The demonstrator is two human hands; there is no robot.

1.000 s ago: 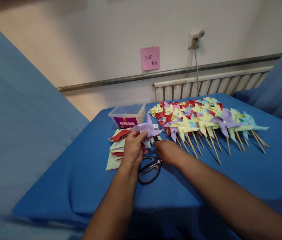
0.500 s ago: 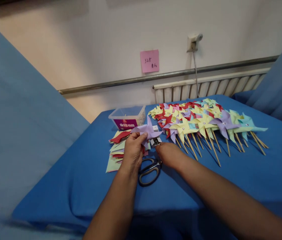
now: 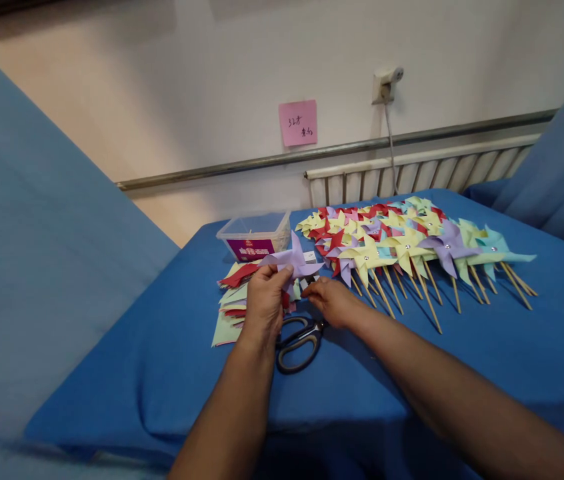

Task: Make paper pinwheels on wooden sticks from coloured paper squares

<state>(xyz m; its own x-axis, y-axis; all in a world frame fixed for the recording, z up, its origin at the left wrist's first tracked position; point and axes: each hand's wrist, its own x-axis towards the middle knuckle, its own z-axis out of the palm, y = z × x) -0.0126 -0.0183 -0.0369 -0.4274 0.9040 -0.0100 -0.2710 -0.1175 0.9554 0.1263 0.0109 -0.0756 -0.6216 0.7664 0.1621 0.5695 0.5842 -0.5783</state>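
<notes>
My left hand (image 3: 265, 293) pinches a purple pinwheel (image 3: 296, 259); my right hand (image 3: 337, 301) curls, whether gripping anything I cannot tell.

Tub (image 3: 255, 249) left, pinwheels (image 3: 408, 246) right, scissors (image 3: 311, 331) in front

Left hand (image 3: 266, 293) pinching purple pinwheel head (image 3: 296, 259). Right hand (image 3: 335, 302) close by, can't tell if it's holding anything. Scissors (image 3: 298, 353) nearer the camera, stick pinwheels (image 3: 409, 247) to the right.

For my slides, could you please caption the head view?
Left hand holding a purple pinwheel, scissors and more pinwheels nearby.
</notes>
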